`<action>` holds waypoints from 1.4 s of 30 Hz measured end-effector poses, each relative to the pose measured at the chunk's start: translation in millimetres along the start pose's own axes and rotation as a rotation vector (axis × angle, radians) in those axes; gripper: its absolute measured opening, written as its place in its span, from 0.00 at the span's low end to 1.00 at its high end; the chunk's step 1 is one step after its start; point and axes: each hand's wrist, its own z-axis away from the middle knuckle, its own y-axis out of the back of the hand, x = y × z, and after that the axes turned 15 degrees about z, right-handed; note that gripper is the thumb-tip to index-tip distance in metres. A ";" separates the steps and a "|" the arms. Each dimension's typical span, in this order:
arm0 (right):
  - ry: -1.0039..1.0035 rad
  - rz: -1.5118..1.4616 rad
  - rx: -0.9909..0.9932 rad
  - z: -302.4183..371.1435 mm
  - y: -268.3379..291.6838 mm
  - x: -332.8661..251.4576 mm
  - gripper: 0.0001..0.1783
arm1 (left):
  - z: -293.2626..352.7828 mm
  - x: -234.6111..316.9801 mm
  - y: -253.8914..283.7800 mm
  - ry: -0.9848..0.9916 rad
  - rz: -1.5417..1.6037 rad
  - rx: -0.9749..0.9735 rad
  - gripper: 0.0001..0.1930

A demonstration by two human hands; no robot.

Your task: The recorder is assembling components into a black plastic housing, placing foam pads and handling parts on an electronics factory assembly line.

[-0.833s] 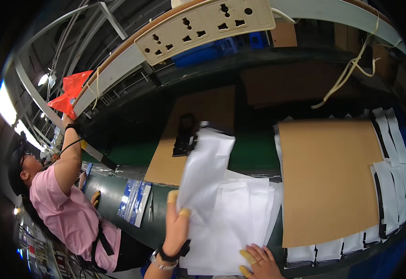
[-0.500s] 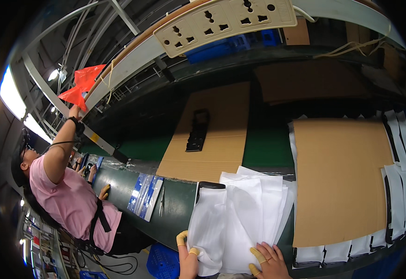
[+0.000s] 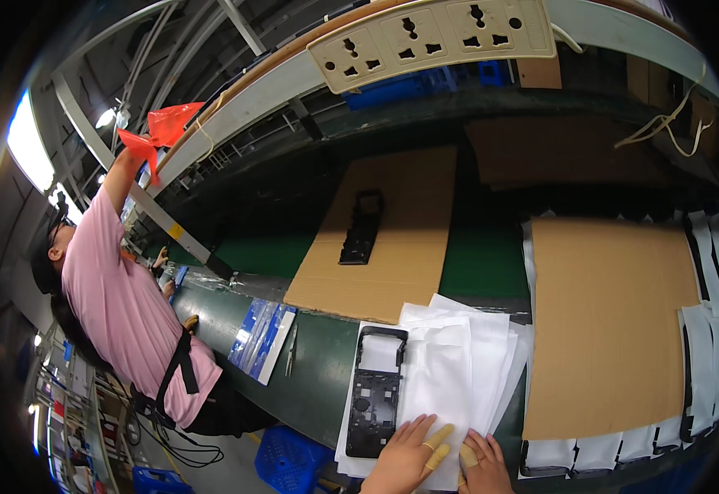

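A black plastic frame with a rectangular opening at its far end lies on white sheets in front of me. To its right is a loose stack of white sheets, fanned out to the right. My left hand rests on the near part of the stack, next to the frame's lower right corner, its fingers stretched out. Close on its right, my right hand lies on the near right edge of the sheets with fingers extended. Yellow finger cots cover some fingers on both hands.
A cardboard sheet tops wrapped black frames at right. Another black frame lies on cardboard farther back. Tweezers and a blue-and-white packet lie left. A person in pink stands at left. A socket strip spans overhead.
The white sheet that covered the black frame is now off it, leaving the frame exposed. My left hand moved right, from the sheet's left edge to beside my right hand. The person at left shifted.
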 end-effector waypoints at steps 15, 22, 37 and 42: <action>-0.009 -0.169 0.047 -2.3 9.9 -1.4 0.25 | 1.9 -21.5 35.1 0.323 -0.304 0.497 0.33; -0.069 -0.133 0.043 -10.6 13.2 -9.4 0.24 | 16.3 -63.2 70.0 0.532 0.588 0.562 0.36; -0.100 -0.058 0.017 -12.4 6.8 -10.0 0.18 | 32.8 -1.4 66.3 0.215 1.764 0.213 0.57; -0.109 -0.050 0.008 -12.8 5.9 -11.1 0.18 | 24.8 -0.6 67.9 0.077 1.861 0.159 0.52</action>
